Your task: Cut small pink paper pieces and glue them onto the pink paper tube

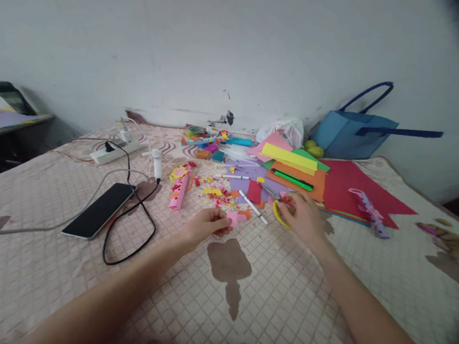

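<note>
My left hand (210,222) is closed, thumb and fingers pinching a small pink piece of paper (232,218). My right hand (303,215) has its fingers around the yellow and red handles of a pair of scissors (279,217). The blades point away to the upper left, over purple paper (236,183). Between my hands lies a white marker (253,207) beside orange and pink paper bits. Colourful scraps (220,194) are strewn just beyond. A rolled pink paper tube (179,189) with a yellow paper flower lies left of the scraps.
A black phone (99,211), cables and a white power strip (115,152) occupy the left. Sheets of red paper (345,184) and other colours lie to the right, with a green pen (293,179) on top. A blue bag (353,133) stands by the wall. A purple paper roll (370,211) rests far right.
</note>
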`<state>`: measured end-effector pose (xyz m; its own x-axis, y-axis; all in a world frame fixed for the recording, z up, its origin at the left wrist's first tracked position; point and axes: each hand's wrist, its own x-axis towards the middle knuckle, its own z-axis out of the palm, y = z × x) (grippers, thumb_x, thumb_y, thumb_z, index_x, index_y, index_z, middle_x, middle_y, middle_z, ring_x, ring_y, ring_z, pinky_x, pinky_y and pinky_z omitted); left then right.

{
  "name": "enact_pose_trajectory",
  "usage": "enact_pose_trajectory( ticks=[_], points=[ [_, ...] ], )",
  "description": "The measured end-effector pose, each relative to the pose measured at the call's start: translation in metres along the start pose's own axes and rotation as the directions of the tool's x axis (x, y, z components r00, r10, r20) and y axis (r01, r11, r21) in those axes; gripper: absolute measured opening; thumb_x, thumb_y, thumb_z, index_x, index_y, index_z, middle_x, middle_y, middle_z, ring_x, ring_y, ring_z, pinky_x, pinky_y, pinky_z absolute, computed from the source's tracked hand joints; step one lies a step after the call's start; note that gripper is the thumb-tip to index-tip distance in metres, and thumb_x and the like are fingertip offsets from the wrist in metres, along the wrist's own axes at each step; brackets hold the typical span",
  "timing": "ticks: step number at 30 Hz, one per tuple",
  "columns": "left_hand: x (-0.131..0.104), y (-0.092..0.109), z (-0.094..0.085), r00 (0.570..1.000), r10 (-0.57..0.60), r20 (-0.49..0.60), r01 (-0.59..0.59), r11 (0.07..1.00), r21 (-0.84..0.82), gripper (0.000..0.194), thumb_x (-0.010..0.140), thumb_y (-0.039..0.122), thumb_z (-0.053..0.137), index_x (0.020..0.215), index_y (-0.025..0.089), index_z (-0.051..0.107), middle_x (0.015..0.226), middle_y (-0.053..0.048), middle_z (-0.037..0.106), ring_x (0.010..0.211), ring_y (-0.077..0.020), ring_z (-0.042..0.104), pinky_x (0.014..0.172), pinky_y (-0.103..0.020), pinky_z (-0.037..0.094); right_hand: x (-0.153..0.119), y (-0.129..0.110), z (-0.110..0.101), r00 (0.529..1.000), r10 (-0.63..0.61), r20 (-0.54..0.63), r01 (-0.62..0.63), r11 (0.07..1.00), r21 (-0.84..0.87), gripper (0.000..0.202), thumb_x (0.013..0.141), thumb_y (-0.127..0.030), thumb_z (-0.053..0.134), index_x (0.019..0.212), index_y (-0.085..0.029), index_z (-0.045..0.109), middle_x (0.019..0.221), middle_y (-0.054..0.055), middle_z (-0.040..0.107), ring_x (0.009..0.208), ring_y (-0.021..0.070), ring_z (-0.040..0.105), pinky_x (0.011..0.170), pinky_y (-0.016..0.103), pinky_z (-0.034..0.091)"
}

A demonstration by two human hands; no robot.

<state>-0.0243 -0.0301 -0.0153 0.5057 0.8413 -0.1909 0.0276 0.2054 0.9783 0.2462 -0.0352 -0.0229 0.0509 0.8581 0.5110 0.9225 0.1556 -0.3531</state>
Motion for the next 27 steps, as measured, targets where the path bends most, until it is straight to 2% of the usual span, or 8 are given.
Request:
enact_pose_trajectory(
  ticks=[2, 4, 5, 9, 14, 19, 23, 27],
  points=[
    [0.001, -0.003, 0.001, 1.000, 0.013, 0.014, -0.013, 0.999, 0.030, 0.028, 0.069, 0.037, 0.067, 0.065, 0.013, 0.053, 0.059, 0.001, 0.056, 0.054, -0.0070, 0.050, 0.054, -0.021, 0.038, -0.006, -0.026, 0.003, 0.994, 0.025, 0.109, -0.061, 0.940, 0.336, 0.025, 0.084, -0.038, 0.049, 0.092, -0.018, 0.060, 0.089, 0.009, 0.063, 0.079, 0.0209, 0.059, 0.072, 0.034, 0.047],
    [0.002, -0.007, 0.002, 0.999, 0.026, 0.034, -0.027, 0.998, 0.054, 0.029, 0.069, 0.039, 0.067, 0.066, 0.013, 0.053, 0.058, 0.002, 0.054, 0.053, -0.0069, 0.049, 0.053, -0.020, 0.038, -0.015, -0.054, 0.007, 0.933, -0.045, 0.356, -0.189, 0.781, 0.595, 0.026, 0.084, -0.041, 0.048, 0.091, -0.019, 0.059, 0.083, 0.005, 0.063, 0.071, 0.0174, 0.059, 0.061, 0.028, 0.047],
    [0.002, -0.008, 0.002, 0.998, 0.029, 0.047, -0.032, 0.997, 0.067, 0.029, 0.069, 0.039, 0.066, 0.067, 0.013, 0.053, 0.059, 0.002, 0.054, 0.054, -0.0068, 0.049, 0.054, -0.021, 0.039, -0.019, -0.065, 0.010, 0.897, -0.085, 0.434, -0.251, 0.711, 0.657, 0.025, 0.084, -0.041, 0.049, 0.090, -0.019, 0.059, 0.078, 0.004, 0.062, 0.068, 0.0161, 0.059, 0.058, 0.027, 0.046],
    [0.001, -0.011, 0.004, 0.996, 0.037, 0.076, -0.046, 0.992, 0.115, 0.028, 0.068, 0.038, 0.066, 0.071, 0.013, 0.055, 0.065, 0.001, 0.056, 0.056, -0.0075, 0.050, 0.055, -0.021, 0.041, -0.030, -0.089, 0.017, 0.863, -0.085, 0.497, -0.361, 0.585, 0.726, 0.022, 0.079, -0.039, 0.057, 0.071, -0.018, 0.056, 0.058, -0.003, 0.052, 0.050, 0.0098, 0.047, 0.046, 0.022, 0.037],
    [0.002, -0.012, 0.002, 0.996, 0.071, 0.057, -0.077, 0.991, 0.110, 0.029, 0.068, 0.038, 0.066, 0.077, 0.012, 0.057, 0.067, -0.001, 0.059, 0.057, -0.0089, 0.053, 0.055, -0.022, 0.042, -0.030, -0.086, 0.020, 0.834, -0.039, 0.551, -0.460, 0.503, 0.732, 0.025, 0.078, -0.041, 0.059, 0.068, -0.018, 0.055, 0.051, -0.005, 0.047, 0.040, 0.0067, 0.037, 0.038, 0.020, 0.028],
    [0.007, -0.011, -0.002, 0.991, 0.133, -0.007, -0.132, 0.986, 0.099, 0.028, 0.068, 0.039, 0.066, 0.069, 0.013, 0.056, 0.060, 0.000, 0.058, 0.053, -0.0078, 0.050, 0.051, -0.021, 0.038, -0.024, -0.076, 0.021, 0.863, 0.023, 0.505, -0.439, 0.530, 0.726, 0.027, 0.078, -0.043, 0.057, 0.068, -0.018, 0.054, 0.050, -0.005, 0.046, 0.041, 0.0077, 0.038, 0.037, 0.020, 0.027],
    [0.006, -0.006, -0.004, 0.992, 0.112, -0.059, -0.109, 0.993, 0.049, 0.026, 0.068, 0.037, 0.066, 0.069, 0.013, 0.057, 0.061, -0.001, 0.061, 0.053, -0.0075, 0.049, 0.053, -0.021, 0.038, -0.010, -0.055, 0.022, 0.930, 0.128, 0.345, -0.324, 0.727, 0.605, 0.026, 0.080, -0.042, 0.052, 0.068, -0.019, 0.052, 0.050, -0.005, 0.046, 0.044, 0.0102, 0.044, 0.042, 0.021, 0.033],
    [0.003, -0.002, -0.004, 0.995, 0.076, -0.068, -0.074, 0.997, 0.021, 0.023, 0.070, 0.035, 0.065, 0.072, 0.013, 0.059, 0.059, 0.000, 0.059, 0.052, -0.0071, 0.048, 0.054, -0.021, 0.038, 0.002, -0.040, 0.024, 0.942, 0.111, 0.317, -0.272, 0.806, 0.525, 0.026, 0.077, -0.039, 0.052, 0.064, -0.018, 0.058, 0.048, -0.003, 0.050, 0.043, 0.0125, 0.045, 0.044, 0.024, 0.033]
  ],
)
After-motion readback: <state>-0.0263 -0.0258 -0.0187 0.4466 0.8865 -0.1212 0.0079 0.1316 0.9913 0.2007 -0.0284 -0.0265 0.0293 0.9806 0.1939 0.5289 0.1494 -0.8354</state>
